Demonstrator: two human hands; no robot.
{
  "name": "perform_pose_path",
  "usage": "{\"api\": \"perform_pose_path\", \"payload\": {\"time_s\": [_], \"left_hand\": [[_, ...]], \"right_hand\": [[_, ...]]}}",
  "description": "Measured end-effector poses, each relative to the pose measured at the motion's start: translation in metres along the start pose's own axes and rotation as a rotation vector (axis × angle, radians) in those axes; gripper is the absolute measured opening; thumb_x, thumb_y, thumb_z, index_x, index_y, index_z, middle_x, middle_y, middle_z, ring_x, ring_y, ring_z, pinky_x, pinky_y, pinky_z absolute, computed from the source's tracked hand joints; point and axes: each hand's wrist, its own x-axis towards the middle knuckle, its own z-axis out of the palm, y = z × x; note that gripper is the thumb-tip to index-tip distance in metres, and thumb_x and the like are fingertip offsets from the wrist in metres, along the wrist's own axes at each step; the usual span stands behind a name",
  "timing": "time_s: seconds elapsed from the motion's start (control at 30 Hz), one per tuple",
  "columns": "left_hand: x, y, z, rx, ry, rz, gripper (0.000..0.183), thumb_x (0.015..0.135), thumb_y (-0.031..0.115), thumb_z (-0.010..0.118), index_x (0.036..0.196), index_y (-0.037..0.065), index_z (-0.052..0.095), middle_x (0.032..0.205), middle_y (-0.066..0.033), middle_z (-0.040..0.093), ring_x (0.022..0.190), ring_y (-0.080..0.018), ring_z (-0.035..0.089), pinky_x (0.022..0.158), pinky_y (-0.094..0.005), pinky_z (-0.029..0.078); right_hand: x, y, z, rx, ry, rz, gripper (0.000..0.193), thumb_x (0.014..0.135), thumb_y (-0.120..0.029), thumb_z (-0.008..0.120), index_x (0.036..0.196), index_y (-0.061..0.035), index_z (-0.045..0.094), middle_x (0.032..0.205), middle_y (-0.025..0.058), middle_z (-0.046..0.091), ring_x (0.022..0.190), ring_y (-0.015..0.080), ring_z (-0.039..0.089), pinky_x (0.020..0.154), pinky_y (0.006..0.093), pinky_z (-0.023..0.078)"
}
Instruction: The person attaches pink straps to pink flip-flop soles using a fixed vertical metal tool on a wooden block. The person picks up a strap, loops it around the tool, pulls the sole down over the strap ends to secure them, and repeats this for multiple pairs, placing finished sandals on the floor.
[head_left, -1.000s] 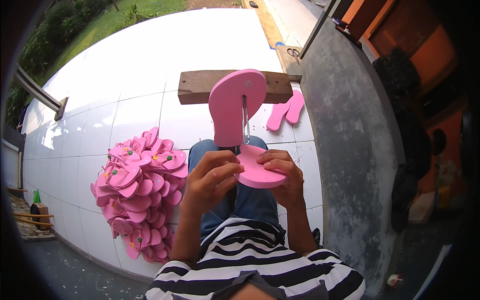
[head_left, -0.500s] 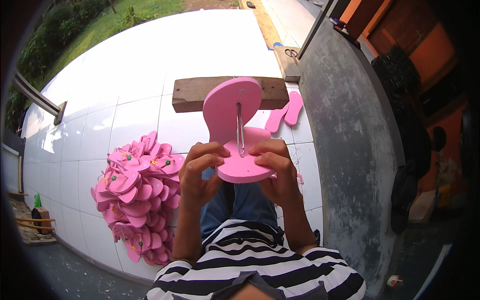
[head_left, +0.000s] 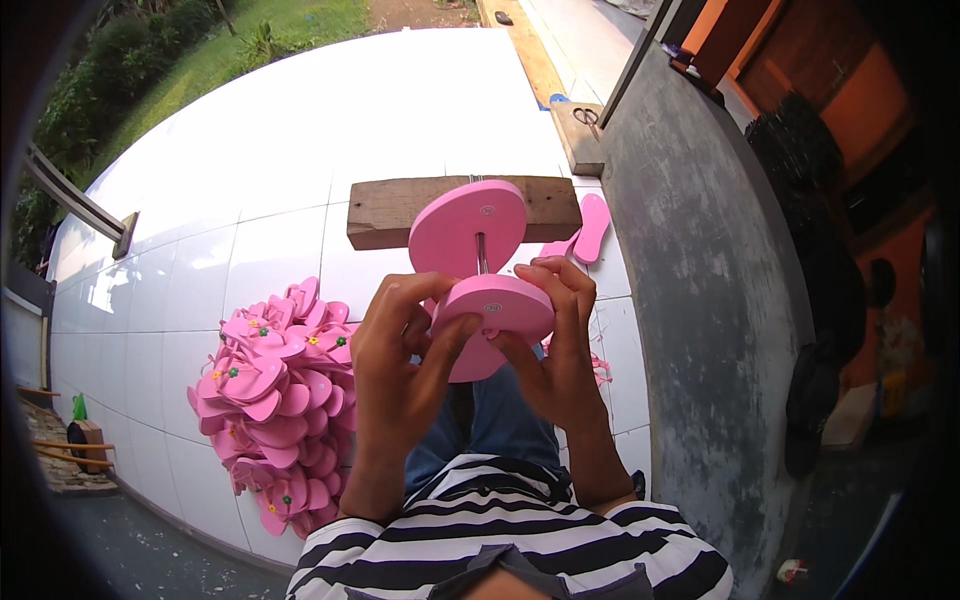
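Note:
My left hand (head_left: 405, 350) and my right hand (head_left: 555, 345) are both closed on a pink flip-flop sole (head_left: 470, 362). Their thumbs press its near face around a small pink nub, while the fingers curl over its upper edge and sides. This near end is tilted up. Behind it stands another rounded pink foam part (head_left: 465, 225), upright against a wooden block (head_left: 385, 212). Whether both parts belong to one bent sole is hidden by my hands. A thin metal rod (head_left: 482, 252) runs from the far part toward the near one.
At left on the white tiles lies a heap of pink flip-flops (head_left: 285, 400), some with small flowers. Pink soles (head_left: 593, 228) lie right of the block. Scissors (head_left: 586, 117) rest on a ledge beside the grey low wall (head_left: 700, 300). Pink scraps (head_left: 602, 370) lie by my right forearm.
The sole's near end has gone from lying nearly flat to tilted up, its face toward me. My thumbs have come onto that face, and less of the metal rod shows.

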Motion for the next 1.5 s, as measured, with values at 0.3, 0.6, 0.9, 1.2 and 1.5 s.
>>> {"api": "perform_pose_path", "payload": {"time_s": [0.3, 0.6, 0.9, 1.2, 1.5], "left_hand": [[0.055, -0.03, 0.015, 0.275, 0.213, 0.171, 0.029, 0.082, 0.003, 0.075, 0.105, 0.002, 0.057, 0.079, -0.0023, 0.053, 0.064, -0.005, 0.051, 0.049, -0.0214, 0.042], [0.048, -0.035, -0.005, 0.781, 0.245, 0.606, 0.049, 0.072, 0.011, 0.082, 0.115, 0.006, 0.06, 0.11, -0.0099, 0.061, 0.096, -0.0276, 0.06, 0.084, -0.0382, 0.051], [0.08, -0.022, -0.024, 0.844, -0.227, 0.468, 0.073, 0.067, 0.02, 0.084, 0.131, 0.009, 0.052, 0.131, -0.0123, 0.055, 0.126, -0.0333, 0.049, 0.109, -0.0502, 0.036], [-0.033, -0.145, 0.014, 0.237, 0.166, 0.165, 0.084, 0.093, 0.018, 0.062, 0.154, 0.003, 0.007, 0.159, -0.026, 0.008, 0.148, -0.0418, 0.01, 0.118, -0.0498, 0.014], [-0.016, -0.099, -0.004, 0.441, 0.225, 0.339, 0.062, 0.094, 0.016, 0.053, 0.148, 0.001, 0.027, 0.151, -0.0217, 0.032, 0.14, -0.0373, 0.032, 0.113, -0.0472, 0.029]], "right_hand": [[0.027, 0.041, 0.032, -0.223, 0.367, -0.03, 0.06, 0.085, -0.028, 0.075, 0.134, -0.008, 0.046, 0.13, 0.0187, 0.036, 0.114, 0.0323, 0.04, 0.097, 0.0453, 0.035], [0.033, 0.035, 0.029, -0.569, 0.373, -0.34, 0.033, 0.079, -0.012, 0.078, 0.109, -0.014, 0.064, 0.114, 0.0081, 0.048, 0.102, 0.0249, 0.046, 0.086, 0.0383, 0.04], [0.017, 0.044, 0.028, -0.346, 0.392, -0.2, 0.026, 0.083, -0.018, 0.075, 0.1, -0.0039, 0.06, 0.106, 0.0091, 0.053, 0.095, 0.0247, 0.05, 0.081, 0.0374, 0.043], [-0.04, 0.075, 0.06, 0.357, 0.312, 0.243, 0.071, 0.098, -0.034, 0.054, 0.151, -0.0007, 0.019, 0.153, 0.0203, 0.029, 0.14, 0.0333, 0.035, 0.108, 0.0435, 0.035], [-0.079, 0.104, 0.057, 0.124, 0.19, 0.412, 0.05, 0.102, -0.032, 0.047, 0.139, 0.0016, 0.042, 0.138, 0.0218, 0.048, 0.129, 0.0318, 0.048, 0.106, 0.0417, 0.039]]}}
